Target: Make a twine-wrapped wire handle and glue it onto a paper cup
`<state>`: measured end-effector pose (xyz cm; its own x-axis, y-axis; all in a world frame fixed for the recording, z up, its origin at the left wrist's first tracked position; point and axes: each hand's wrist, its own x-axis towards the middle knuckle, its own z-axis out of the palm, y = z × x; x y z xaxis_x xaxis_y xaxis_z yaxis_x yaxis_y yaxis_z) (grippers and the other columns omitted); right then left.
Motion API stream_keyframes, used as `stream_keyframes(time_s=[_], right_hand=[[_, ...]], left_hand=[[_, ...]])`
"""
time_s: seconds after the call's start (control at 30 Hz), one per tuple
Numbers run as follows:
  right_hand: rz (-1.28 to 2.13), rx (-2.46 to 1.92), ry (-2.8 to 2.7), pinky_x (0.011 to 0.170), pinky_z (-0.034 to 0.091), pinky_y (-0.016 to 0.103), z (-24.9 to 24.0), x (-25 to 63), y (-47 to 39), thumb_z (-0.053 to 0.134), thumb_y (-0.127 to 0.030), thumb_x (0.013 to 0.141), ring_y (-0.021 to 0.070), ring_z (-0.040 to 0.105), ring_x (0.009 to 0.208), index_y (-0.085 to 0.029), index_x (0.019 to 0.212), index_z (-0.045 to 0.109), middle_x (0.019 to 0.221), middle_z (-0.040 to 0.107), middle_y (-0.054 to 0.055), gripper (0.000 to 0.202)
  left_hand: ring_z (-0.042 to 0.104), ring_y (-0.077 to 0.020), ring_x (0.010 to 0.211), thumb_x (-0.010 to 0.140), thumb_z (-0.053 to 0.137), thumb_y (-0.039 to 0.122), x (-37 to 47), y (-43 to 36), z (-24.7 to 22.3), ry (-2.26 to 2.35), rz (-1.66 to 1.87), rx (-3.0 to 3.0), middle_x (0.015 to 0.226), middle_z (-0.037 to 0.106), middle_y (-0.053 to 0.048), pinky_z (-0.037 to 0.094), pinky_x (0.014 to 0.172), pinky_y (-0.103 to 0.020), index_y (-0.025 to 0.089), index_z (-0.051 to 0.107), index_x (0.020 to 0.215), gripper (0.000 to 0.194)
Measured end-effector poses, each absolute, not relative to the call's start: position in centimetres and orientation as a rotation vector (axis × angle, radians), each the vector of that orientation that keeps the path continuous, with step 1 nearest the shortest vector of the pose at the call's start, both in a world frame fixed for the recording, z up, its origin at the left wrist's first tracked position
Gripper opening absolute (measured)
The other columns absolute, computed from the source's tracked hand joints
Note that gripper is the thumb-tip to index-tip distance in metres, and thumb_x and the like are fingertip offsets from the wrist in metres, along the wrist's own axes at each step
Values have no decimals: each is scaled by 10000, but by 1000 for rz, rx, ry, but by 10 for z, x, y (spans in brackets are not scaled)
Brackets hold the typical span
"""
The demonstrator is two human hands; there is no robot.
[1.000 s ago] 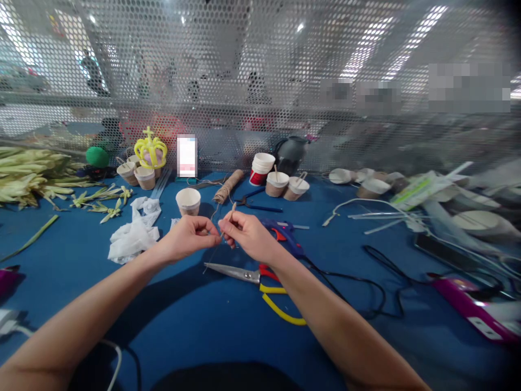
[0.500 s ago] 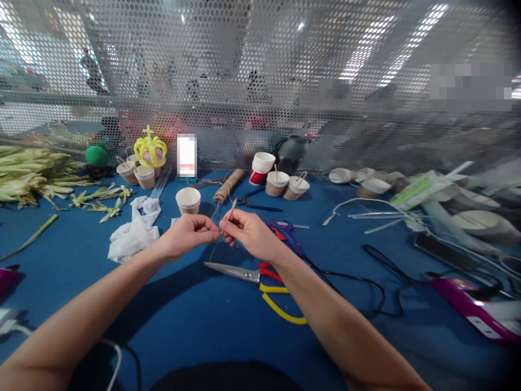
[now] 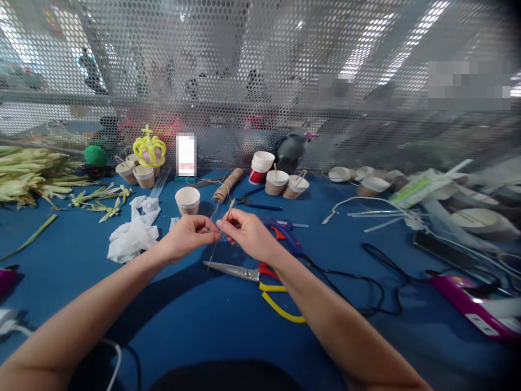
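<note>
My left hand (image 3: 195,233) pinches a thin strand of twine, its fingertips close to my right hand (image 3: 242,228). Between the fingers of my right hand is a slim, pale brown stick (image 3: 230,208), tilted with its tip up. The twine runs back to a brown twine roll (image 3: 228,185) behind the hands, and a thin end hangs down over the scissors' blade. Large scissors (image 3: 244,271) with red and yellow handles lie just below the hands. A paper cup (image 3: 188,201) wrapped at its base stands behind my left hand.
Crumpled white material (image 3: 132,236) lies left of my left arm. Wrapped cups (image 3: 277,183), pliers (image 3: 260,206) and a grey jug (image 3: 291,152) are behind. A blue glue gun (image 3: 291,239) sits by my right forearm. At right is a purple power strip (image 3: 468,304).
My right hand and the stick have shifted slightly left, with the fingers turned a little. The loose twine end now hangs lower across the scissors' tip.
</note>
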<state>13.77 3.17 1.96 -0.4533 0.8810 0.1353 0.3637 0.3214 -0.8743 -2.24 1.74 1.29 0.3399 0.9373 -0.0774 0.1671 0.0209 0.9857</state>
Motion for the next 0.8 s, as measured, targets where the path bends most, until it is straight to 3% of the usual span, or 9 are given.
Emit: stream_keyframes(time_s=[0.33,0.8], right_hand=[[1259,-954,-1898,518,436,219,21,138,32,498,-341,782,79,485,540,-156,737,494,645,516,-14,190],[1256,-1067,-1831,475,413,223,23,137,31,512,-424,752,82,462,499,-161,679,465,563,459,-37,277]], left_hand=[[294,-27,433,624,598,239,-21,16,19,1070,839,1373,514,465,52,187,404,-180,123,528,617,136],[281,-42,456,680,574,294,-22,16,18,1093,861,1503,512,407,59,188,429,-195,122,524,632,185]])
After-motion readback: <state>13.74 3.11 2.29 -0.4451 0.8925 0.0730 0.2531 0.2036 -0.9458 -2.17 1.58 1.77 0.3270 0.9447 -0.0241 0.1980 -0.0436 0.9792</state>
